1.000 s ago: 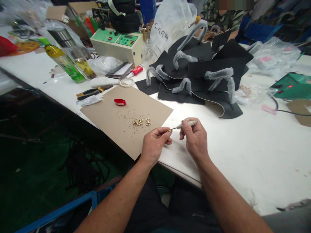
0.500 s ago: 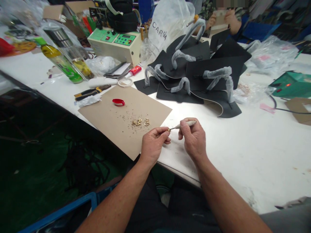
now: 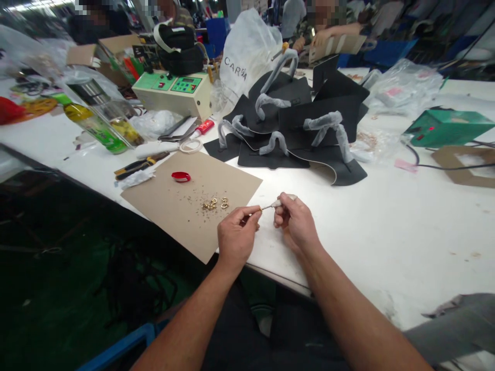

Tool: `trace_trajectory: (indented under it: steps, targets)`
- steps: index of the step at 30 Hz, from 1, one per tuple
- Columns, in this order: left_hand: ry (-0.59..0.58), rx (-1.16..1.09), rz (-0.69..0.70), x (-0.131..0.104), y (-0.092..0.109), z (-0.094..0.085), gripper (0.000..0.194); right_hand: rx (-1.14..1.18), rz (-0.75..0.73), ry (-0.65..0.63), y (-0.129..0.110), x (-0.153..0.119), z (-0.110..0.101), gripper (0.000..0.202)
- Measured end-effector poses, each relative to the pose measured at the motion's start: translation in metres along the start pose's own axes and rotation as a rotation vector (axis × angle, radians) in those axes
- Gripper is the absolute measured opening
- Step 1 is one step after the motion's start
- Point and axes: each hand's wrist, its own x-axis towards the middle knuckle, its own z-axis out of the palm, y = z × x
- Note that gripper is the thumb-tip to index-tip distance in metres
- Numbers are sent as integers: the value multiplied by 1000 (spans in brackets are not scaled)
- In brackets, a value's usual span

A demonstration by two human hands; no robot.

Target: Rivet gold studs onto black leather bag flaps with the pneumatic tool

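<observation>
Ref. landmark for all locs: flat brown rectangular cardboard sheet (image 3: 166, 206), lying on the smooth white worktop (image 3: 348, 232).

Left hand (LH) (image 3: 236, 234): just off the sheet's R edge. Fingers pinched on a tiny gold-coloured metal pc (image 3: 260, 210), also off that edge. Pc mostly hidden; exact shape n/a.

Right hand (RH) (image 3: 297, 221): farther R of the sheet. Fingers closed round a slim hand tool w/ pale handle and thin metal shaft (image 3: 277, 203). Shaft points L toward the pc; tip at or v. close to it, contact not confirmed.

On sheet: cluster of shiny gold-coloured metal pcs (image 3: 211, 204) nr the middle, small dark bits (image 3: 197, 198) scattered round it; small red oval dish (image 3: 181, 176) toward the far L part.

Judgement on technique: shaft should stay in line w/ whatever the tip seats in; a skewed tip could slip and scratch the finish or jab LH. Firm pinch close to the tip rec'd, w/ light, steady pressure fr. RH. Work sits beyond the sheet, so a dropped pc could bounce off the worktop's near edge; moving both hands over the sheet is advisable.
</observation>
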Motion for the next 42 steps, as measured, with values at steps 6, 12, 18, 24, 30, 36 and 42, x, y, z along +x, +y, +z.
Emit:
trace_trajectory:
  steps: [6, 12, 18, 24, 30, 36, 42]
  targets:
    - [88, 377, 159, 33, -14, -48, 11, 99, -286, 216, -15, 7, -9, 28]
    - [74, 609, 412, 49, -20, -63, 33, 151, -218, 230, -21, 11, -10, 30]
    - [-244, 684, 567, 48, -10, 23, 22, 167, -217, 250, -22, 14, -12, 31]
    - [-337, 867, 550, 69, -14, 72, 14, 176, -184, 245, -22, 20, -13, 33]
    - [-318, 656, 602, 63, -30, 36, 12, 129, -166, 214, -22, 20, -9, 30]
    - [-212, 369, 393, 22, -31, 3, 12, -15, -95, 85, -10, 9, -4, 29]
    - [-92, 110, 148, 11, -33, 0, 17, -431, -229, -45, -4, -9, -4, 25]
